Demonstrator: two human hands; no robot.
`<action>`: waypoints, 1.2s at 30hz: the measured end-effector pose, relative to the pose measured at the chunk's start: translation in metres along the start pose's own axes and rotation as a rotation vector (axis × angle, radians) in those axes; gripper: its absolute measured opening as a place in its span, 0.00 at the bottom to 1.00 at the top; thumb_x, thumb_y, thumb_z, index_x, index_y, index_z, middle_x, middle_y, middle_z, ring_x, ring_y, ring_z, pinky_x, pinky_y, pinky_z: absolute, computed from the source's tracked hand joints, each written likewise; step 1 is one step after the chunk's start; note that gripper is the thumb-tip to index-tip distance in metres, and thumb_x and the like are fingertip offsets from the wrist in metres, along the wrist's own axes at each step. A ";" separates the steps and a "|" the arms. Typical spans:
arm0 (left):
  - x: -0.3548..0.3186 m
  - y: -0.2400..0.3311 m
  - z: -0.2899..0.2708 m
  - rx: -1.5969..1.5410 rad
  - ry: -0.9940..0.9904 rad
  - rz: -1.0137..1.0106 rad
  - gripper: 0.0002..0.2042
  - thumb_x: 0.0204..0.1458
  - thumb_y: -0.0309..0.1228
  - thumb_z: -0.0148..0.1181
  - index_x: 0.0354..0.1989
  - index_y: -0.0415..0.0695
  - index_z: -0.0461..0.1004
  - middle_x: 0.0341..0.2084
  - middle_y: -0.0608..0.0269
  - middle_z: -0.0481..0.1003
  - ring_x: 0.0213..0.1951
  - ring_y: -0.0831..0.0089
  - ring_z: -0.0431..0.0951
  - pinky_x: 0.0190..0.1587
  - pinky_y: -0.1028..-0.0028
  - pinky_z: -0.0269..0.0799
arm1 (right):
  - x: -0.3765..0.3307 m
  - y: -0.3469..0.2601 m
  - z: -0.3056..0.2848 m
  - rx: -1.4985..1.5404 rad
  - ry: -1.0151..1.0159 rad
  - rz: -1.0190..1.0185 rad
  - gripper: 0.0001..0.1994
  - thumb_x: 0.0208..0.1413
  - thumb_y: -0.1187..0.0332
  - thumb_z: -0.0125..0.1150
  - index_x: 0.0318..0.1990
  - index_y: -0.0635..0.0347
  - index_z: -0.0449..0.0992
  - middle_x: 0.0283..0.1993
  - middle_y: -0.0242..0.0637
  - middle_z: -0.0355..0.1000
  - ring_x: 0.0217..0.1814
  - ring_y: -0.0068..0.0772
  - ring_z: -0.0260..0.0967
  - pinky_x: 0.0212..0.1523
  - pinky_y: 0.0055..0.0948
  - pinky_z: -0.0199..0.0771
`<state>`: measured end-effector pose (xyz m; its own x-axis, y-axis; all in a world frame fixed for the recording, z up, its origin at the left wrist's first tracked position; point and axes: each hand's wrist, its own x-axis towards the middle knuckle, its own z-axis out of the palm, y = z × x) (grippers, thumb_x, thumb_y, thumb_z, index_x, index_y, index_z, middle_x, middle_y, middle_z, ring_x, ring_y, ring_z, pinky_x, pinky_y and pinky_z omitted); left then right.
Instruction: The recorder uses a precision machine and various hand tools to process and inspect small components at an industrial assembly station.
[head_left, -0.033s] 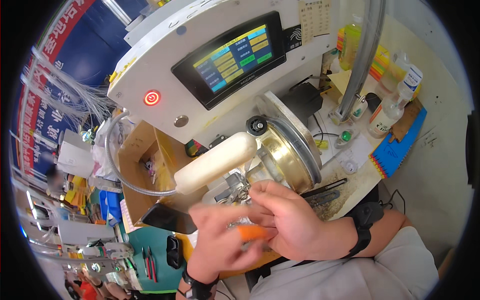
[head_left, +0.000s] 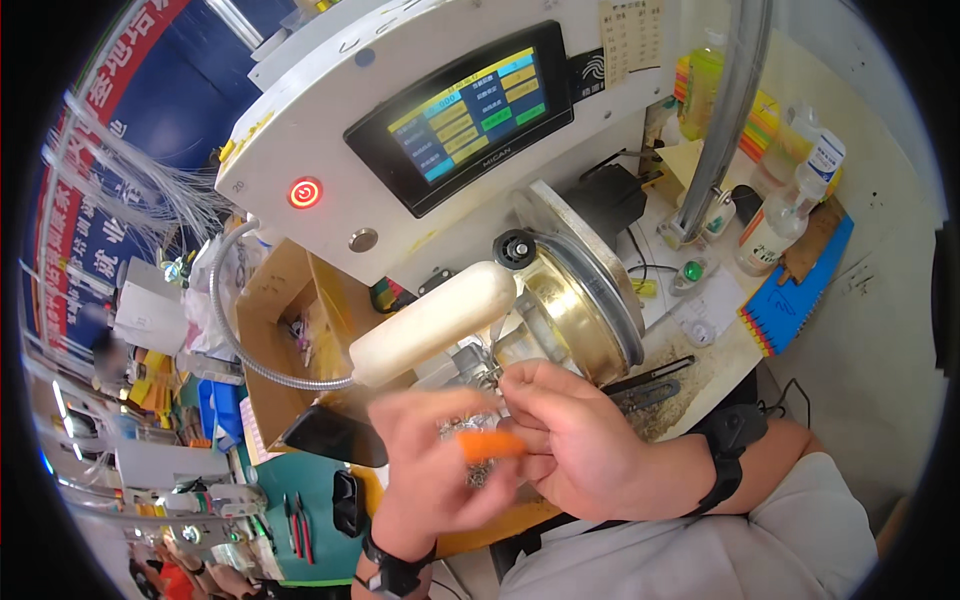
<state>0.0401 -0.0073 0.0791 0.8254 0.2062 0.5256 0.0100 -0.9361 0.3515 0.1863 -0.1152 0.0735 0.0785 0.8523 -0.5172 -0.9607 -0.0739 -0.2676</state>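
My left hand (head_left: 435, 470) is blurred by motion, with an orange band (head_left: 490, 446) around one finger. It is beside my right hand (head_left: 575, 430), whose thumb and forefinger are pinched together at a small metal fixture (head_left: 478, 365); whatever sits between the fingertips is too small to make out. Below my left fingers shows a cluster of small silvery bits (head_left: 480, 472), partly covered. Just above both hands are a pale rounded cylinder (head_left: 435, 322) and a brass-coloured drum (head_left: 575, 320) on a white machine (head_left: 300, 130).
A lit touchscreen (head_left: 470, 115) and a red-ringed power button (head_left: 305, 193) are on the machine. A cardboard box (head_left: 275, 385), a dark phone-like slab (head_left: 335, 436) and pliers (head_left: 305, 530) lie leftward. Bottles (head_left: 772, 235) and a blue notepad (head_left: 800, 300) stand or lie rightward.
My left hand has shifted slightly up and left, uncovering more of the silvery bits. My right hand stays almost where it was.
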 end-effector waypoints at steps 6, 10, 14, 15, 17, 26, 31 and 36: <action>0.015 -0.048 0.019 -0.305 0.183 -0.370 0.12 0.57 0.25 0.67 0.49 0.39 0.81 0.51 0.54 0.79 0.54 0.62 0.76 0.64 0.60 0.66 | 0.004 0.009 -0.012 0.031 -0.032 -0.048 0.02 0.76 0.67 0.53 0.47 0.48 0.72 0.27 0.19 0.53 0.24 0.14 0.46 0.26 0.22 0.46; 0.027 -0.054 0.019 -0.641 0.060 -0.683 0.13 0.64 0.26 0.64 0.56 0.36 0.80 0.53 0.60 0.79 0.55 0.71 0.76 0.61 0.69 0.69 | 0.014 0.010 -0.019 0.040 -0.031 -0.053 0.02 0.75 0.68 0.53 0.47 0.48 0.72 0.27 0.18 0.53 0.24 0.14 0.46 0.26 0.22 0.46; 0.029 -0.063 0.011 -0.603 -0.214 -0.656 0.16 0.67 0.31 0.64 0.60 0.39 0.79 0.55 0.67 0.78 0.54 0.78 0.75 0.63 0.72 0.68 | 0.032 0.013 -0.028 0.041 -0.097 -0.083 0.05 0.76 0.66 0.55 0.51 0.51 0.69 0.31 0.21 0.56 0.25 0.13 0.48 0.25 0.22 0.48; 0.030 -0.065 0.010 -0.607 -0.216 -0.654 0.16 0.67 0.31 0.64 0.60 0.39 0.79 0.55 0.67 0.78 0.54 0.78 0.75 0.63 0.72 0.68 | 0.036 0.013 -0.028 0.039 -0.133 -0.082 0.06 0.76 0.65 0.56 0.53 0.51 0.68 0.33 0.21 0.57 0.25 0.13 0.48 0.26 0.21 0.48; 0.034 -0.068 0.007 -0.602 -0.314 -0.645 0.15 0.67 0.31 0.65 0.60 0.40 0.79 0.54 0.68 0.78 0.55 0.78 0.75 0.63 0.72 0.68 | 0.041 0.010 -0.021 0.022 -0.091 -0.099 0.03 0.75 0.66 0.54 0.51 0.48 0.70 0.30 0.18 0.56 0.23 0.12 0.47 0.25 0.21 0.48; 0.028 -0.075 0.013 -0.596 -0.219 -0.520 0.15 0.64 0.33 0.68 0.57 0.42 0.79 0.51 0.67 0.79 0.55 0.74 0.74 0.65 0.68 0.66 | 0.054 0.007 -0.014 -0.102 -0.070 -0.115 0.11 0.74 0.62 0.55 0.59 0.47 0.68 0.43 0.21 0.65 0.28 0.11 0.54 0.28 0.20 0.52; 0.030 -0.068 0.016 -0.119 0.030 -0.270 0.13 0.57 0.32 0.70 0.47 0.41 0.81 0.44 0.56 0.80 0.45 0.53 0.78 0.49 0.59 0.70 | 0.046 0.012 -0.006 -0.051 0.027 -0.133 0.05 0.74 0.64 0.52 0.50 0.46 0.73 0.29 0.19 0.62 0.22 0.12 0.52 0.25 0.20 0.54; 0.025 -0.012 0.000 0.485 0.185 -0.058 0.10 0.48 0.31 0.70 0.38 0.48 0.80 0.39 0.63 0.79 0.39 0.60 0.73 0.45 0.59 0.59 | 0.027 0.021 -0.031 0.095 -0.160 -0.179 0.06 0.74 0.65 0.55 0.51 0.52 0.74 0.27 0.25 0.63 0.25 0.18 0.55 0.27 0.24 0.55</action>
<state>0.0605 0.0094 0.0882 0.7027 0.2673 0.6593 0.3490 -0.9371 0.0079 0.1767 -0.1094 0.0286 0.2138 0.9189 -0.3315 -0.9566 0.1282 -0.2617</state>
